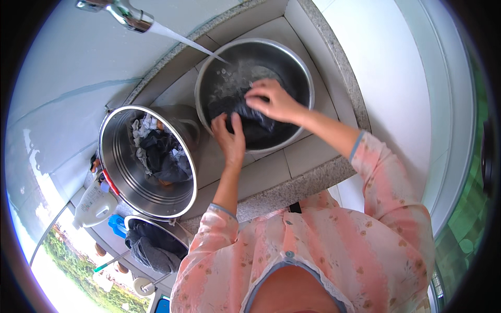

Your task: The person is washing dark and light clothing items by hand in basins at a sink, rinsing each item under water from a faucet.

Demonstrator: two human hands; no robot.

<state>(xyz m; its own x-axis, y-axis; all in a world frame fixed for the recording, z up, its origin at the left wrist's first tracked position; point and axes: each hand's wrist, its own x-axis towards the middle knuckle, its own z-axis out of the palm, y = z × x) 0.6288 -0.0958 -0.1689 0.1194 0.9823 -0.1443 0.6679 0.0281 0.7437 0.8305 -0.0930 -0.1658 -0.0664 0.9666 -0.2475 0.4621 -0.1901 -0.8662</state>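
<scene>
A round metal basin with water in it sits in a tiled sink. Dark wet cloth lies bunched in the water. My left hand reaches over the basin's near rim, thumb and fingers apart, fingertips at the cloth's left end. Curved over the cloth's right part is my right hand, slightly blurred. Whether either hand grips the fabric is hidden. From the chrome faucet, a stream of water runs into the basin and stirs bubbles.
Left of the basin stands a tall metal bucket holding dark and pale clothes. A smaller container with dark grey cloth is nearer me. Beside them are a white plastic bottle and a blue object. A granite edge borders the sink.
</scene>
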